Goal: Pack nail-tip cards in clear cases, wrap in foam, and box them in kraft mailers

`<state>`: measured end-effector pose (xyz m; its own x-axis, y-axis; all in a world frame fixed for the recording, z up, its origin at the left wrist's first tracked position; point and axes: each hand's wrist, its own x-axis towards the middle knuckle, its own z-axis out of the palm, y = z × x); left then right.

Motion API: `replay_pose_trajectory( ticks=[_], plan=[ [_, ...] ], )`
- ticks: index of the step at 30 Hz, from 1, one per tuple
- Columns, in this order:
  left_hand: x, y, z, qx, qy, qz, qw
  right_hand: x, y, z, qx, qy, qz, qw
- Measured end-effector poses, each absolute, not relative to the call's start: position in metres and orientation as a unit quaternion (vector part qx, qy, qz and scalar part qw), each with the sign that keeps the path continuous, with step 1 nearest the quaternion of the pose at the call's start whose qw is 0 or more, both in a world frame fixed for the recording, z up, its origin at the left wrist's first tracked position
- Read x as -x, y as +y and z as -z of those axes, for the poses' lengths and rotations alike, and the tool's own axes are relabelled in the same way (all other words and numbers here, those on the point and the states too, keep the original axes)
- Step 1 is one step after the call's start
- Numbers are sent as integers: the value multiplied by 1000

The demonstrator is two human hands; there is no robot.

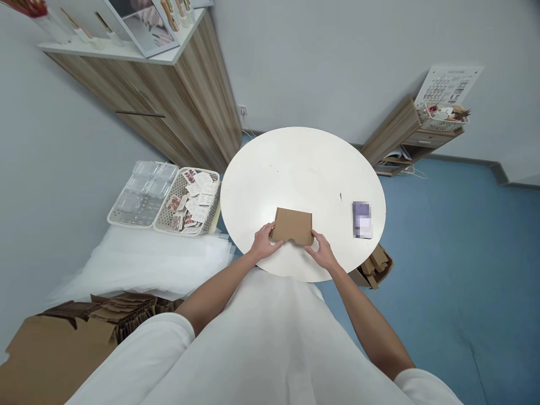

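A small brown cardboard box (293,226) rests on the white round table (304,163), near the edge closest to me. Its lid is down, and a small notch shows in the front edge. My left hand (265,242) grips the box at its left front corner, thumb along the front. On the opposite side, my right hand (321,250) holds the right front corner with the fingers at the side and the thumb by the front.
A purple blurred packet (361,219) lies on the table's right. Left of the table are a basket of printed cards (194,199), a tray of clear cases (143,194), white sheets (160,259) and stacked flat cardboard (63,349). A carton (375,267) stands at lower right.
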<state>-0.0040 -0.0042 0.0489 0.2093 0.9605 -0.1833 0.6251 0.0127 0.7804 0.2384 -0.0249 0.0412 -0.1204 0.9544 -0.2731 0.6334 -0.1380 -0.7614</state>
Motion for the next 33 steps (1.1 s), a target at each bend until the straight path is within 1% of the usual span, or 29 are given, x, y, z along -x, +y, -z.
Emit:
replay_pose_trajectory(
  ticks=[4, 7, 13, 17, 21, 33],
  plan=[
    [5, 1, -51, -666, 590, -228, 395, -248, -10, -57, 617, -586, -466, 241],
    [1, 7, -48, -646, 604, -227, 408, -253, 5, -66, 614, -559, -506, 235],
    [-6, 24, -46, -623, 630, -202, 417, -252, 28, -71, 651, -534, -488, 228],
    [-7, 31, -50, -635, 644, -209, 373, -248, 40, -77, 660, -529, -484, 226],
    [-6, 31, -54, -651, 646, -213, 337, -247, 44, -84, 660, -511, -501, 227],
    [-5, 28, -62, -653, 642, -255, 310, -244, 43, -95, 633, -479, -558, 242]
  ],
)
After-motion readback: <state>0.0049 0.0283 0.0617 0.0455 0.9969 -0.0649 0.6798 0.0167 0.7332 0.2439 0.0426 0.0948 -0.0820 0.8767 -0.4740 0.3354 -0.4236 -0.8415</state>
